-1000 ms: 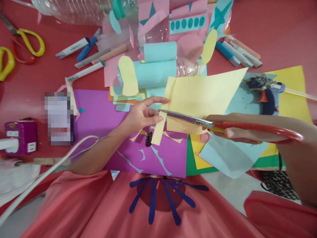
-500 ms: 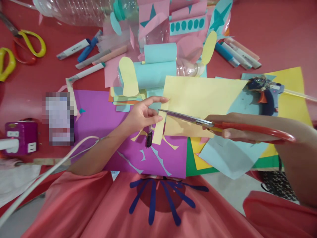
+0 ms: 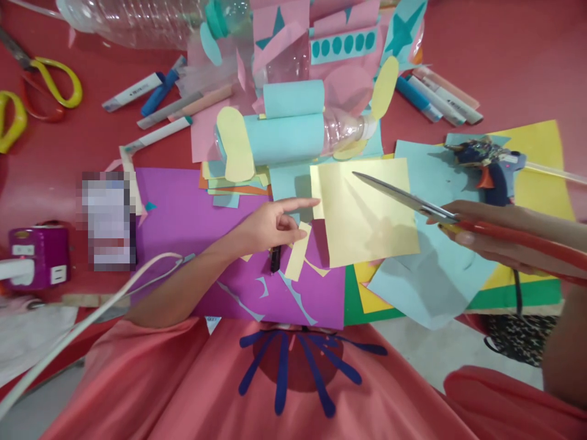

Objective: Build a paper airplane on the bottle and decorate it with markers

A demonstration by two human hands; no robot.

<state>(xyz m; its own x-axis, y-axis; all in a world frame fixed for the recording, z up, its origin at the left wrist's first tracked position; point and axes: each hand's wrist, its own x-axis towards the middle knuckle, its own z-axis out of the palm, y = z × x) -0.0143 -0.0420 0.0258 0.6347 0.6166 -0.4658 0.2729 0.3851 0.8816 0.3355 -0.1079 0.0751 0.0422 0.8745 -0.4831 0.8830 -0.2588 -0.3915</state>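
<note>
My left hand [image 3: 275,226] pinches a narrow pale yellow strip [image 3: 298,253] between thumb and curled fingers, with its index finger stretched toward the edge of a pale yellow sheet [image 3: 371,214]. A black-capped marker [image 3: 275,259] shows just below this hand. On the right, my right hand [image 3: 477,232] is wrapped round the red-handled scissors [image 3: 403,198], whose blades look closed and point left above the sheet. The strip is apart from the sheet. Behind them lies a bottle wrapped in light blue paper [image 3: 287,137], with yellow oval pieces on it.
A glue gun [image 3: 495,168] rests on papers at the right. Purple paper [image 3: 183,208] with scraps spreads at the left, beside a phone [image 3: 109,220] and a purple power adapter [image 3: 39,253]. Markers, other scissors [image 3: 46,91] and a large clear bottle [image 3: 137,21] lie farther back.
The strip has come away from the sheet in my left hand. My right hand has moved right with the scissors, whose blades have left the paper. The sheet has turned and lies differently.
</note>
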